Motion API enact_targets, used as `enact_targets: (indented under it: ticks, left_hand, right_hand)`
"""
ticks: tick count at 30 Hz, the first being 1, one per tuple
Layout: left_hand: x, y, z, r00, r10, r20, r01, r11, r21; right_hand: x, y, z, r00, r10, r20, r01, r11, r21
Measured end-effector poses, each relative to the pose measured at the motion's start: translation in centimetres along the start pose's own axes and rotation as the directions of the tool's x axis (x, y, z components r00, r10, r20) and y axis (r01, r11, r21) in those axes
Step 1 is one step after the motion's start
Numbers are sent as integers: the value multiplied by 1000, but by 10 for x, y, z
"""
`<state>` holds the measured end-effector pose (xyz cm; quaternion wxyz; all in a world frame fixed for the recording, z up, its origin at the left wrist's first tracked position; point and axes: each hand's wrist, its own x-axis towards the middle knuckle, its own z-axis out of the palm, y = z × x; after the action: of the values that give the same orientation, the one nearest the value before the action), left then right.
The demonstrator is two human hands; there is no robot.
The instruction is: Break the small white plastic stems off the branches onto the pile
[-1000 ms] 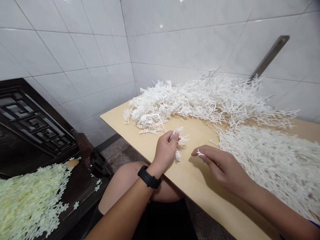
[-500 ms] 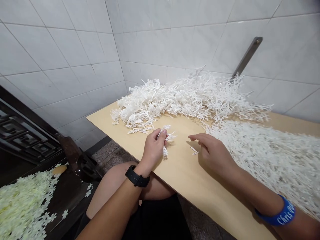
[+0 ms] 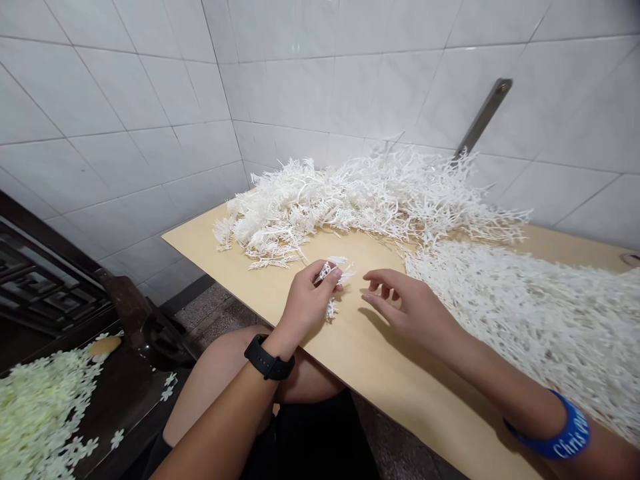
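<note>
The right hand (image 3: pixel 411 308) has let go of the small white scrap it pinched a second ago. Half a second ago that scrap lay on the worktop (image 3: pixel 380 380) under its fingertips; now it no longer shows. The hand's fingers have spread loose and empty, and it has drawn closer to the left hand (image 3: pixel 304 301). The left hand's thumb has shifted over its white plastic sprig (image 3: pixel 334 271). A blue wristband (image 3: pixel 569 433) has come into view behind the right hand.

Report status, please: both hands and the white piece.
Left hand pinches white plastic sprig. Right hand open, empty, beside it over wooden board. Sprig piles behind and right, nothing between hands.
</note>
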<state>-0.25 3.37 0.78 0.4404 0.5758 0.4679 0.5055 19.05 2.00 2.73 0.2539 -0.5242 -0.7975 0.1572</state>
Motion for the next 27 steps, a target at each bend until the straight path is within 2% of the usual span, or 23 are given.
enact_targets:
  ticks: [4,8,12,16,18,22,27]
  left_hand:
    - [-2,-1,0,991,50,124,-57,997,52]
    - [-3,0,1,978,76,196,-97,990,101]
    - [-1,-1,2,990,34,134,-48,994,101]
    - [4,-5,2,993,-76,-90,73,997,-30]
    - [6,-5,1,986,-85,-144,77,995,-58]
    - [4,-3,-1,998,-25,-55,25,1000,-10]
    - [2,-5,-4,998,3,-56,-2,1000,15]
  right_hand:
    - [6,-4,5,995,80,57,-89,980,178]
    - [9,-6,10,993,-12,119,-7,988,154]
    - [2,-17,12,989,-100,111,80,981,175]
    - [-16,-39,4,959,-248,134,201,935,291]
    - [-20,-45,-1,938,-311,153,253,916,312]
    - [-13,-29,-3,964,-238,122,210,956,203]
    - [1,-1,-4,990,-118,78,110,989,98]
